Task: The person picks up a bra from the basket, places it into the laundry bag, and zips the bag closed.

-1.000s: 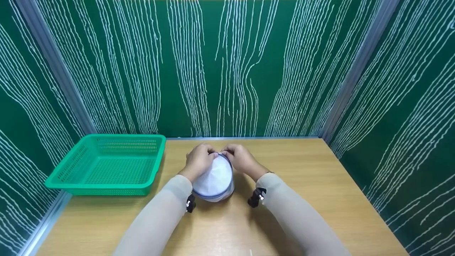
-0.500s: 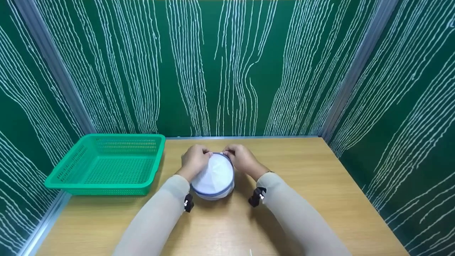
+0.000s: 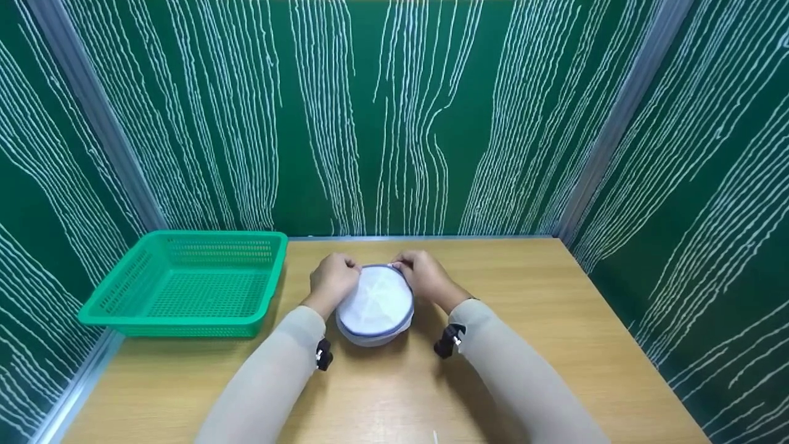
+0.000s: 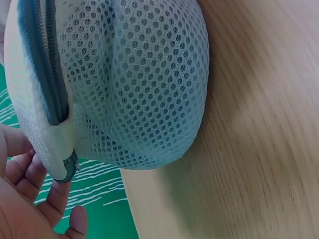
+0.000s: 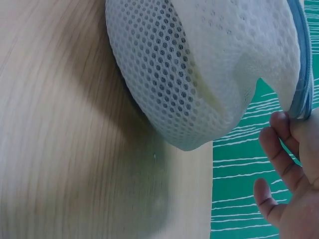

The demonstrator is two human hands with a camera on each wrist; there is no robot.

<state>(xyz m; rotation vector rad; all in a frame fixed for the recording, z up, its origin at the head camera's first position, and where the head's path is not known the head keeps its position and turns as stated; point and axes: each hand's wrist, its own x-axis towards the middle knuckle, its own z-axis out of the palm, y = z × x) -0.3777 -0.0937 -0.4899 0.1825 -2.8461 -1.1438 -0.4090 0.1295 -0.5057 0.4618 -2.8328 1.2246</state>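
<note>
A white mesh laundry bag (image 3: pixel 376 302) with a blue zipper round its lid stands on the table in the head view. My left hand (image 3: pixel 335 280) pinches the lid's edge at the back left. At the back right, my right hand (image 3: pixel 425 277) pinches the zippered rim between thumb and fingers. In the left wrist view, the blue zipper (image 4: pixel 45 64) runs to a white fabric tab beside the left fingers (image 4: pixel 35 174). The honeycomb mesh side (image 5: pixel 164 64) bulges in the right wrist view, slightly creased, where the right fingers (image 5: pixel 281 127) meet the rim's lower end.
A green plastic basket (image 3: pixel 179 323) with perforated walls stands at the left of the wooden table (image 3: pixel 524 296). Green panels (image 3: pixel 394 123) with white wavy lines enclose the back and sides. A thin pale strip (image 3: pixel 435 437) lies at the front edge.
The left hand has moved left along the rim, away from the right hand, widening the gap between them. The bag has shifted slightly right, and its lid shows more fully.
</note>
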